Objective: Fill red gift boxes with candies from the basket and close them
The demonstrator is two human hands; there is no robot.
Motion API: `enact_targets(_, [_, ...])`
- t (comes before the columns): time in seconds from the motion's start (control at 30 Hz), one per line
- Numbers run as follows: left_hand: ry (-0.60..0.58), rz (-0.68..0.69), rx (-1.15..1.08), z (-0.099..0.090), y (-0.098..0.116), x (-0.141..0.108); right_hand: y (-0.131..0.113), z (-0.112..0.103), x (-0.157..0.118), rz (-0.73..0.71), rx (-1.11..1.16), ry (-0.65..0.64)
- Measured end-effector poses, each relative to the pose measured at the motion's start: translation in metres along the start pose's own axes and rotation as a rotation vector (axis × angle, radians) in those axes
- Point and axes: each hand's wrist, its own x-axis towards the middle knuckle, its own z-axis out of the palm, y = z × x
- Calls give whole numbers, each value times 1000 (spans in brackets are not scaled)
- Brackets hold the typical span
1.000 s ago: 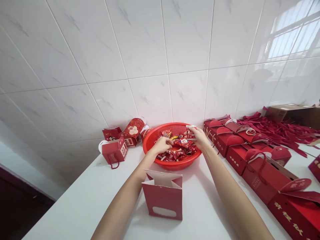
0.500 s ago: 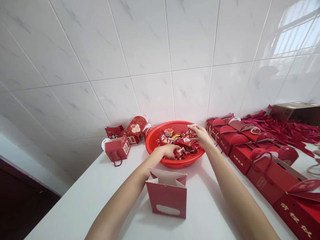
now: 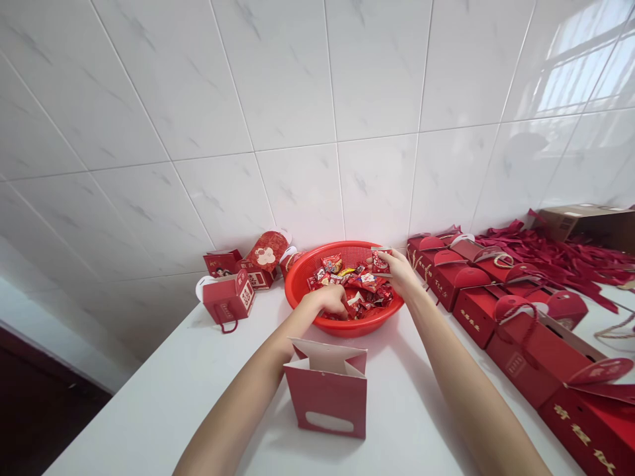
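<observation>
A red plastic basket (image 3: 297,301) with a perforated wall holds many wrapped candies (image 3: 370,281), mostly red. My left hand (image 3: 333,301) is down in its front left part, fingers curled among the wrappers; the fingertips are hidden, so what they grip cannot be made out. Over the basket's right rim, my right hand (image 3: 401,272) pinches a small red candy packet (image 3: 380,260) between thumb and fingers. Nearer to me, between my forearms, stands an upright red paper bag (image 3: 326,396) with its top open and a pale oval on its front.
Several small red gift boxes (image 3: 229,297) sit left of the basket by the tiled wall (image 3: 297,192). A row of red handled boxes (image 3: 526,350) lines the right side of the white table (image 3: 198,370). Behind them are a heap of red ribbons (image 3: 516,248) and a cardboard box (image 3: 585,221).
My left hand has shifted slightly left in the basket and its fingers are more curled down. The packet in my right hand has turned, showing more of its face. The view has shifted slightly.
</observation>
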Motion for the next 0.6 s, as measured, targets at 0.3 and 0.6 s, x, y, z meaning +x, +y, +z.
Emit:
enact_targets(0.3, [399, 192, -239, -3, -8, 1, 7, -2, 11, -6, 11, 23])
enact_targets(0.6, [409, 306, -375, -2, -6, 0, 5, -3, 5, 14, 0, -103])
